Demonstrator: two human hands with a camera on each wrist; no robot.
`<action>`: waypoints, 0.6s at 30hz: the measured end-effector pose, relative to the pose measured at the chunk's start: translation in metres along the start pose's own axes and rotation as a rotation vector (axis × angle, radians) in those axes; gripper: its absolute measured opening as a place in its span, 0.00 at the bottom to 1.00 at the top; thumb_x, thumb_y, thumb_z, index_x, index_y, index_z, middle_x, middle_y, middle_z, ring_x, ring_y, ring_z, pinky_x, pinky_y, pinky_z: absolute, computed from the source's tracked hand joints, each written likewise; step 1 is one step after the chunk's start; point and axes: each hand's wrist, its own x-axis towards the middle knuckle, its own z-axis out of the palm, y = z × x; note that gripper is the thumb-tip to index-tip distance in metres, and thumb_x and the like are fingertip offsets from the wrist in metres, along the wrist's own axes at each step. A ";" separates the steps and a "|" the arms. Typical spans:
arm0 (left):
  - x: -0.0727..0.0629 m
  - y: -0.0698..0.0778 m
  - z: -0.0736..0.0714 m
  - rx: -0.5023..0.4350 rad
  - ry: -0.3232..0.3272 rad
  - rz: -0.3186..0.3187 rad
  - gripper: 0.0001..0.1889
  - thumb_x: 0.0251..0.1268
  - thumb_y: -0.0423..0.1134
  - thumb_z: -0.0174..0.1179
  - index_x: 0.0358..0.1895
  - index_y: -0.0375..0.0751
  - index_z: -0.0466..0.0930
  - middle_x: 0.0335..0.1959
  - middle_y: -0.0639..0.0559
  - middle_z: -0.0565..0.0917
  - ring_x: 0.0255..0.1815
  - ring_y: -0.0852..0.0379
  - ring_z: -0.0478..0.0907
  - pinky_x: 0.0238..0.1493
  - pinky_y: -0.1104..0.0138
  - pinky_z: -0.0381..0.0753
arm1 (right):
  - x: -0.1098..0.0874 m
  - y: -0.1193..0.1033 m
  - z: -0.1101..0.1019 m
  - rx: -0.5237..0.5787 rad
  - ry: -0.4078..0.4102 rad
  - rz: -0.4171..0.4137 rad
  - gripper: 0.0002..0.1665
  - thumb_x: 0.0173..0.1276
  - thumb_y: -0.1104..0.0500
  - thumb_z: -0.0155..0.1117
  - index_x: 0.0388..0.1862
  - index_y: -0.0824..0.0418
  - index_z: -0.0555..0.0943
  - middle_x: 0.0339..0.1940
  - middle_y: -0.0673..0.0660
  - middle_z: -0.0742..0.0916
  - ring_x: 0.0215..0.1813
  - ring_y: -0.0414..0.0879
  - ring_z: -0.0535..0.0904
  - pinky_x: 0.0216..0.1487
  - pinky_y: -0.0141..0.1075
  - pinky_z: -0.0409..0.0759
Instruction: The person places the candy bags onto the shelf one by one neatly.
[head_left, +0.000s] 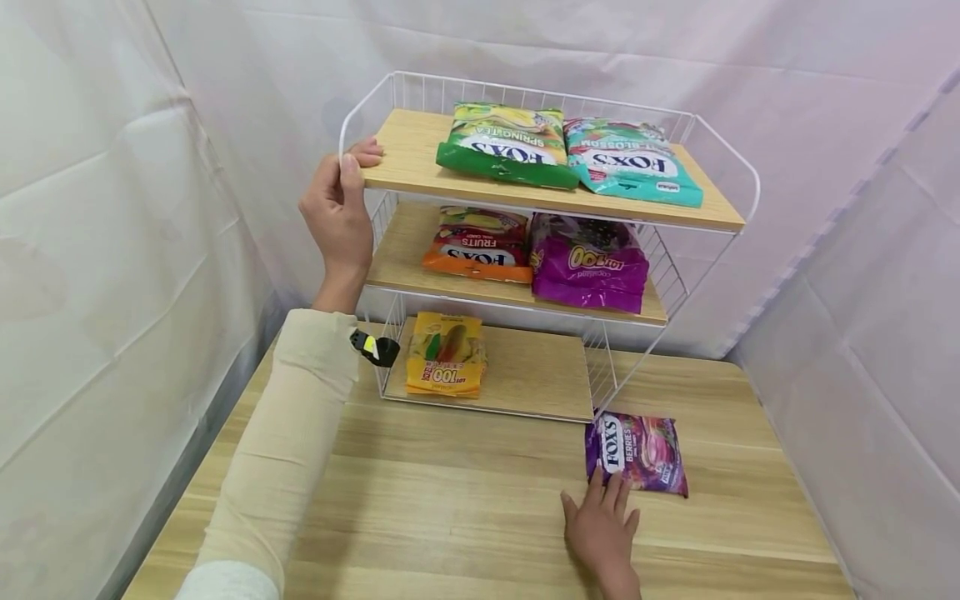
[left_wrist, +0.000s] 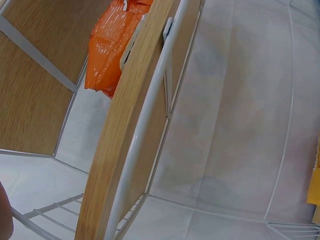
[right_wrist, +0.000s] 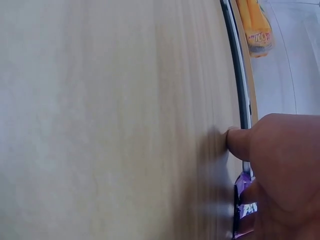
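My left hand [head_left: 341, 212] grips the left corner of the top shelf of a white wire rack [head_left: 540, 204] with wooden boards. In the head view my right hand [head_left: 602, 529] is low over the table, fingers spread. Its fingertips overlap the lower left edge of a purple Fox's Berries candy bag [head_left: 637, 454], which lies flat beside the rack's front right corner. The right wrist view shows the right thumb [right_wrist: 240, 142] pointing toward the rack's bottom edge, with a sliver of the purple bag [right_wrist: 244, 185] near the fingers.
Green [head_left: 510, 146] and teal [head_left: 633, 162] Fox's bags lie on the top shelf. An orange-red Fox's bag [head_left: 480, 243] and a purple Lot 100 bag [head_left: 588, 262] fill the middle one. A yellow Lot 100 bag [head_left: 446, 354] sits at the bottom left. White sheets [head_left: 862, 333] surround the table [head_left: 442, 492].
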 end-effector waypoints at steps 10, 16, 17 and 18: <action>0.000 -0.001 0.000 -0.005 -0.003 0.006 0.12 0.66 0.26 0.46 0.31 0.23 0.79 0.33 0.31 0.83 0.46 0.44 0.82 0.54 0.59 0.77 | -0.019 -0.011 0.001 -0.035 0.032 -0.030 0.49 0.72 0.42 0.51 0.72 0.77 0.47 0.69 0.84 0.49 0.70 0.77 0.39 0.64 0.70 0.43; 0.000 -0.001 0.000 -0.006 0.000 0.004 0.12 0.66 0.26 0.46 0.31 0.24 0.79 0.34 0.31 0.83 0.45 0.45 0.82 0.54 0.60 0.77 | -0.028 -0.015 0.005 -0.035 0.019 -0.011 0.52 0.71 0.39 0.50 0.73 0.77 0.47 0.69 0.83 0.49 0.71 0.76 0.39 0.64 0.69 0.44; 0.000 -0.001 0.000 -0.006 0.000 0.005 0.12 0.66 0.26 0.46 0.31 0.24 0.79 0.34 0.31 0.83 0.45 0.45 0.82 0.54 0.60 0.76 | -0.029 -0.015 0.006 -0.036 0.023 -0.012 0.52 0.71 0.38 0.50 0.72 0.77 0.47 0.69 0.83 0.49 0.70 0.77 0.39 0.64 0.69 0.44; 0.000 -0.002 0.000 -0.004 -0.001 0.007 0.12 0.66 0.26 0.46 0.31 0.24 0.79 0.33 0.31 0.83 0.46 0.45 0.82 0.54 0.60 0.76 | -0.030 -0.015 0.007 -0.035 0.026 -0.011 0.52 0.71 0.38 0.50 0.72 0.77 0.48 0.69 0.83 0.49 0.70 0.77 0.40 0.64 0.69 0.45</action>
